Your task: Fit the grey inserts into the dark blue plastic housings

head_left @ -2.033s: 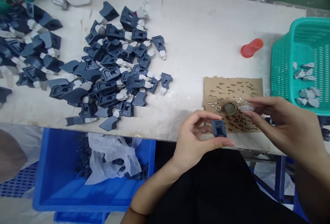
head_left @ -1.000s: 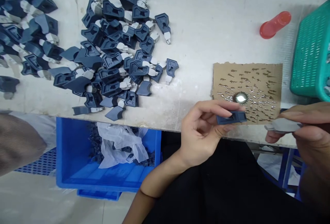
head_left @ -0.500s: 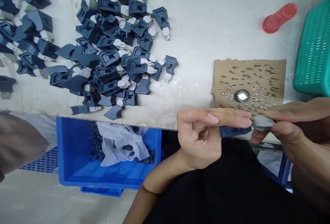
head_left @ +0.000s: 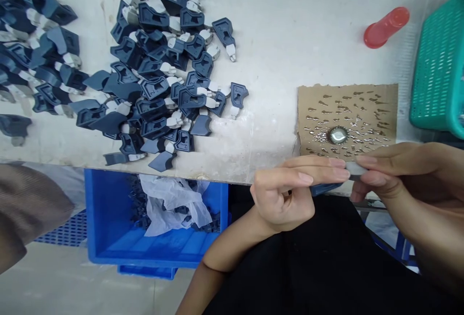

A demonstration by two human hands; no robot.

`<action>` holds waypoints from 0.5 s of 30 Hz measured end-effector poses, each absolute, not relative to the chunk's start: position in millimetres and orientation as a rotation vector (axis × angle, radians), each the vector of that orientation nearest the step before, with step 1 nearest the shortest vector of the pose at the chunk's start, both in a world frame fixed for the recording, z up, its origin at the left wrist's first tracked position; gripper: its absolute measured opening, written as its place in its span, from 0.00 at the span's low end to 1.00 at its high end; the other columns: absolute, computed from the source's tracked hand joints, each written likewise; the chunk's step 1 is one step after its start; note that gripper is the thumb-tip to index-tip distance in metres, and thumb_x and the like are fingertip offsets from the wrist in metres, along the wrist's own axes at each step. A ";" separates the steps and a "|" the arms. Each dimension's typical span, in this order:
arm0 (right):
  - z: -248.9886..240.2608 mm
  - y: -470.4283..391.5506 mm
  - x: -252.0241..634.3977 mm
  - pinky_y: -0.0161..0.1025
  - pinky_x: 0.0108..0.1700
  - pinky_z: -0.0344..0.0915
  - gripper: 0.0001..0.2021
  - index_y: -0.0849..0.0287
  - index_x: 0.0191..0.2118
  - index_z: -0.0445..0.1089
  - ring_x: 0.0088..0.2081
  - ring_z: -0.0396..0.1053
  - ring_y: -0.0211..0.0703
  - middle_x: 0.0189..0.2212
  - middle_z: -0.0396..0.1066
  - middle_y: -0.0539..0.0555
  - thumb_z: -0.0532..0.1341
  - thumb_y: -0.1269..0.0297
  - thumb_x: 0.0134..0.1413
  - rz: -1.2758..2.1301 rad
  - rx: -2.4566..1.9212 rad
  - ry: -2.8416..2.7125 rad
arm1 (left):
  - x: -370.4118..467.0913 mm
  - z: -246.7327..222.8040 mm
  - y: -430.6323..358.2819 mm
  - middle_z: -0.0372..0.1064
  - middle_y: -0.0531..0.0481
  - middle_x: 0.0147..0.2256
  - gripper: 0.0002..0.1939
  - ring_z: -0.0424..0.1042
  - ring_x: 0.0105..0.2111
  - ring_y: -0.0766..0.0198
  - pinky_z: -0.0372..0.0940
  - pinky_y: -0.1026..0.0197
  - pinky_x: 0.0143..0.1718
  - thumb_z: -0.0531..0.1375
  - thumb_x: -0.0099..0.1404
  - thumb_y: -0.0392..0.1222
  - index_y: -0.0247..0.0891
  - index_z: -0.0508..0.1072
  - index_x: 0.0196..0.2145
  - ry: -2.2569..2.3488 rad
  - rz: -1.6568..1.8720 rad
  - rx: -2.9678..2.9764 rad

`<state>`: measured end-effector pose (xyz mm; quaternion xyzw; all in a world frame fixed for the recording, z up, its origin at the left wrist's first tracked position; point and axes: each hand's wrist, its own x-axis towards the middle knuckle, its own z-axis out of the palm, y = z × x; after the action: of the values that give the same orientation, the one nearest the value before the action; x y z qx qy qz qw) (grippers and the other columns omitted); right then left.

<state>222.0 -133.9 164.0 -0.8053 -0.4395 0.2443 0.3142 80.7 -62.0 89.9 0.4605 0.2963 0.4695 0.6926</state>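
My left hand [head_left: 284,192] is closed around a dark blue plastic part [head_left: 324,188], most of which its fingers cover. In a pinch between thumb and forefinger, my right hand [head_left: 402,172] holds a small light grey plastic piece [head_left: 355,168]. The piece meets the left fingertips, and whether it joins the blue part is hidden. Just beyond both hands lies a brown cardboard square [head_left: 315,102] bearing many small wet-looking metallic pieces. On that square sits a round, shiny, bottle-cap-like metal object [head_left: 338,135].
Many blue parts with grey ends [head_left: 152,88] are heaped on the white table [head_left: 271,39]. A red plastic cup-like object [head_left: 386,27] and a green basket [head_left: 437,64] stand at right. Below the table edge is a blue crate [head_left: 152,252]. Another person's sleeve [head_left: 32,208] shows at left.
My right hand has moved slightly left with the grey piece, which now sits closer against my left fingertips. Less of the blue part shows. The whole view has shifted a little.
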 end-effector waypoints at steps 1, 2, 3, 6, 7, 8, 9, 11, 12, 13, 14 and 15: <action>160.7 -133.7 219.3 0.40 0.28 0.76 0.03 0.43 0.36 0.77 0.29 0.77 0.41 0.30 0.78 0.46 0.66 0.62 0.61 0.603 -2.126 -1.164 | 81.7 88.4 -63.1 0.82 0.60 0.31 0.14 0.84 0.37 0.62 0.77 0.55 0.43 0.63 0.71 0.36 0.48 0.60 0.37 0.706 1.092 1.080; 156.9 -133.3 216.3 0.39 0.27 0.75 0.02 0.43 0.36 0.76 0.27 0.76 0.40 0.29 0.77 0.45 0.66 0.60 0.61 0.590 -2.109 -1.161 | 82.7 87.0 -64.0 0.82 0.62 0.32 0.15 0.84 0.36 0.64 0.77 0.57 0.42 0.63 0.70 0.33 0.48 0.60 0.38 0.739 1.132 1.114; 153.1 -132.8 213.5 0.38 0.26 0.75 0.02 0.44 0.36 0.76 0.26 0.76 0.40 0.28 0.77 0.45 0.67 0.60 0.61 0.597 -2.079 -1.144 | 83.9 85.4 -64.7 0.82 0.63 0.32 0.16 0.84 0.37 0.65 0.76 0.58 0.43 0.63 0.69 0.31 0.49 0.60 0.39 0.752 1.162 1.126; 142.7 -130.7 208.2 0.35 0.26 0.74 0.04 0.47 0.35 0.76 0.25 0.75 0.38 0.27 0.76 0.45 0.68 0.65 0.61 0.661 -1.988 -1.062 | 87.3 79.8 -65.7 0.83 0.64 0.35 0.20 0.84 0.41 0.68 0.76 0.61 0.46 0.63 0.67 0.23 0.49 0.62 0.43 0.689 1.192 1.111; 139.8 -129.5 207.7 0.34 0.27 0.74 0.05 0.48 0.35 0.75 0.25 0.75 0.37 0.27 0.76 0.45 0.68 0.66 0.60 0.697 -1.947 -1.024 | 88.1 77.3 -65.9 0.83 0.64 0.37 0.22 0.84 0.42 0.69 0.76 0.62 0.47 0.62 0.67 0.22 0.49 0.63 0.44 0.671 1.198 1.117; 137.1 -127.7 207.7 0.34 0.28 0.75 0.05 0.49 0.34 0.75 0.25 0.76 0.37 0.27 0.76 0.45 0.69 0.67 0.60 0.737 -1.907 -0.981 | 88.5 74.6 -66.0 0.83 0.64 0.38 0.23 0.84 0.43 0.69 0.76 0.62 0.48 0.61 0.66 0.21 0.50 0.63 0.45 0.674 1.189 1.138; 134.4 -125.1 208.0 0.33 0.28 0.75 0.05 0.50 0.34 0.75 0.25 0.76 0.37 0.26 0.75 0.45 0.69 0.67 0.60 0.776 -1.862 -0.936 | 88.1 71.8 -65.7 0.83 0.63 0.39 0.23 0.84 0.43 0.68 0.77 0.62 0.49 0.61 0.66 0.20 0.50 0.63 0.46 0.683 1.184 1.179; 129.2 -117.7 209.0 0.32 0.26 0.74 0.06 0.52 0.32 0.74 0.23 0.75 0.37 0.23 0.73 0.45 0.69 0.65 0.60 0.907 -1.760 -0.849 | 84.1 67.5 -62.3 0.83 0.61 0.39 0.24 0.84 0.42 0.67 0.78 0.61 0.49 0.59 0.67 0.20 0.50 0.62 0.49 0.714 1.161 1.332; 126.8 -113.3 209.8 0.32 0.25 0.74 0.07 0.53 0.31 0.73 0.22 0.74 0.37 0.22 0.73 0.45 0.69 0.63 0.60 0.981 -1.711 -0.822 | 80.1 66.7 -57.7 0.83 0.59 0.39 0.24 0.84 0.42 0.65 0.79 0.60 0.48 0.59 0.67 0.21 0.49 0.62 0.51 0.707 1.143 1.423; 124.7 -108.8 211.3 0.33 0.25 0.74 0.08 0.54 0.31 0.73 0.21 0.74 0.38 0.22 0.73 0.46 0.69 0.61 0.60 1.050 -1.667 -0.809 | 74.6 67.0 -50.4 0.83 0.57 0.40 0.25 0.84 0.43 0.64 0.80 0.60 0.48 0.58 0.66 0.21 0.48 0.63 0.52 0.684 1.126 1.494; 123.0 -104.8 214.0 0.34 0.25 0.75 0.08 0.54 0.33 0.74 0.22 0.74 0.38 0.23 0.75 0.47 0.70 0.59 0.60 1.096 -1.638 -0.809 | 67.7 68.2 -39.8 0.83 0.55 0.42 0.25 0.84 0.43 0.63 0.80 0.59 0.48 0.58 0.66 0.21 0.46 0.64 0.53 0.678 1.106 1.570; 122.0 -101.7 218.6 0.35 0.26 0.76 0.07 0.54 0.36 0.76 0.24 0.76 0.39 0.25 0.77 0.48 0.70 0.57 0.60 1.095 -1.638 -0.820 | 59.9 70.1 -25.6 0.83 0.53 0.44 0.25 0.84 0.45 0.62 0.80 0.59 0.50 0.59 0.65 0.22 0.45 0.66 0.54 0.687 1.092 1.664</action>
<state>218.6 -101.7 122.0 -0.6723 -0.3365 0.4495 0.4824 59.9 -25.6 70.1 0.6867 0.2835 0.4506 0.4950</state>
